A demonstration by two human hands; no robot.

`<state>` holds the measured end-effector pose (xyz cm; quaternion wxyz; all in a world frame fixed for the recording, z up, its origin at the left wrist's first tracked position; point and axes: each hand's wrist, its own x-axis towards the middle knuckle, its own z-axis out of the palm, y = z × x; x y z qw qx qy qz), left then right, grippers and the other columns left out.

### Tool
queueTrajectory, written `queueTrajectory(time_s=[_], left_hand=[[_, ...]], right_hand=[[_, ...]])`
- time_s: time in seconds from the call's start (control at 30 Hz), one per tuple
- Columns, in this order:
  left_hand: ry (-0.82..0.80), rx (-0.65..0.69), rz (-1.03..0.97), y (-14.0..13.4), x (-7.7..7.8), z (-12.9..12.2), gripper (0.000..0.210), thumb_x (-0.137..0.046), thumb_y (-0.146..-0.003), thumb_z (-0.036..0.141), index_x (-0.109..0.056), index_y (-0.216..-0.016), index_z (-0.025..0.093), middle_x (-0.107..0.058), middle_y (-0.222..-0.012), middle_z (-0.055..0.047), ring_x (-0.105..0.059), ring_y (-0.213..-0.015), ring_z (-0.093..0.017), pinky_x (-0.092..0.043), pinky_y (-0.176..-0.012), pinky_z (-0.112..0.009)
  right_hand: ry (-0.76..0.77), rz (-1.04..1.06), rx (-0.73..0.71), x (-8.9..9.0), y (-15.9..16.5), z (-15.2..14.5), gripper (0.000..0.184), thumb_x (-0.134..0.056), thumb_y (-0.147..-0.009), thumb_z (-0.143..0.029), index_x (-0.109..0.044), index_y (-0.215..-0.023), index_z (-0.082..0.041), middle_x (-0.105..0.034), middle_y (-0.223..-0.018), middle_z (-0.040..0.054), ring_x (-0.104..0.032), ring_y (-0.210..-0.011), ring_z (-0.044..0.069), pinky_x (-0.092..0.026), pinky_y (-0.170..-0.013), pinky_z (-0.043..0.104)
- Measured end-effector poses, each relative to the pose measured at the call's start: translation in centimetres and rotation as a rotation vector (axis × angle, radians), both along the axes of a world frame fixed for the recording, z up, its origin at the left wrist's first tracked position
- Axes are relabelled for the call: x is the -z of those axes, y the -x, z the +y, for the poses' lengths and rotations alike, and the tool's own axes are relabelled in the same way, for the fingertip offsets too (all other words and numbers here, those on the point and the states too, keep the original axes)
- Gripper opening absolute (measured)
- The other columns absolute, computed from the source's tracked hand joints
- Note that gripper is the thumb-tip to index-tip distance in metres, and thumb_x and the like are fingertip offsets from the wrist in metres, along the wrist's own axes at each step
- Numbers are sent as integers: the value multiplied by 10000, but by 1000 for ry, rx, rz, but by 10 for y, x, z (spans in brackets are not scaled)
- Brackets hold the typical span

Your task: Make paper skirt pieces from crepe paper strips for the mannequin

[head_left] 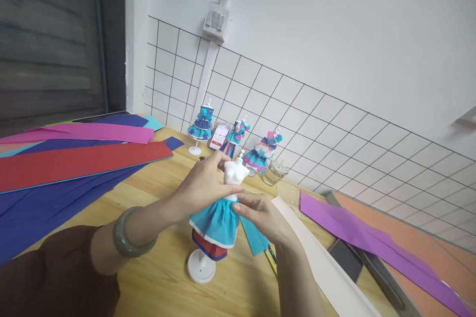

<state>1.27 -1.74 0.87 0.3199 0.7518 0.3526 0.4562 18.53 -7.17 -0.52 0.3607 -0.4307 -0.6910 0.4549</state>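
A small white dress form point(235, 172) stands upright on a round base point(201, 266) in front of me. It wears a turquoise skirt point(217, 220) with a white hem, over a red layer point(208, 245) edged in blue. My left hand point(206, 178) is closed around the form from the left, its thumb across the waist and its other fingers partly hidden behind the torso. At the right of the waist, my right hand point(256, 210) pinches the gathered top of the turquoise skirt. A turquoise strip point(255, 235) lies on the table beside that hand.
Three dressed forms, one a blue-dressed form point(201, 126), stand at the back with a lit phone point(218, 137) and a glass cup point(275, 172). Red point(85, 161) and blue sheets lie left. A white strip point(316, 252), purple sheet point(372, 242) and dark phone point(345, 259) lie right.
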Motion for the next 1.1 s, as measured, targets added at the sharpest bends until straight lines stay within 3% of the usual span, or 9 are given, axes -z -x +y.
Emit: queueTrajectory(time_s=[0.2,0.3,0.47,0.63,0.87,1.1], left_hand=[[-107,-99,109,-2,-1,-6,426,-702,-617,430,-493,-933,235,-594,-937,-7,-523,-919,-241,-402,-764,-356],[-149,-97,139,-2,-2,-8,423,-690,-635,440,-491,-940,224,-589,-940,-19,-523,-925,-248,-385,-812,-380],[-128,92,33,2,-3,-3,340,-635,-717,399,-511,-986,231,-586,-1024,-21,-522,-989,-221,-405,-837,-353],[76,259,-207,1,-2,3,275,-551,-795,392,-498,-996,212,-616,-922,-16,-581,-899,-168,-454,-792,-317],[99,318,45,1,-3,2,231,-621,-729,386,-601,-852,192,-638,-939,-28,-571,-930,-195,-398,-881,-371],[208,432,35,4,-2,6,251,-693,-650,364,-630,-800,173,-651,-869,-35,-584,-862,-190,-446,-773,-325]], right_hand=[[-32,-83,108,3,3,1,252,-580,-806,-411,-678,-975,-252,-658,-857,-10,-572,-819,185,-429,-746,318],[-51,-74,87,0,2,1,250,-582,-807,-402,-678,-986,-256,-662,-918,-2,-571,-894,203,-424,-791,333],[72,88,-28,0,-8,2,289,-586,-808,-380,-654,-1048,-235,-672,-960,25,-592,-921,217,-433,-846,384],[90,204,-27,7,-24,4,316,-587,-818,-342,-622,-1108,-222,-660,-1034,44,-587,-963,219,-412,-892,395],[66,212,1,4,-33,3,357,-579,-810,-406,-612,-1122,-237,-661,-1038,55,-579,-982,243,-459,-809,381],[-6,117,-31,-1,-32,-2,329,-565,-821,-399,-628,-1099,-235,-670,-990,42,-586,-931,225,-450,-815,366]])
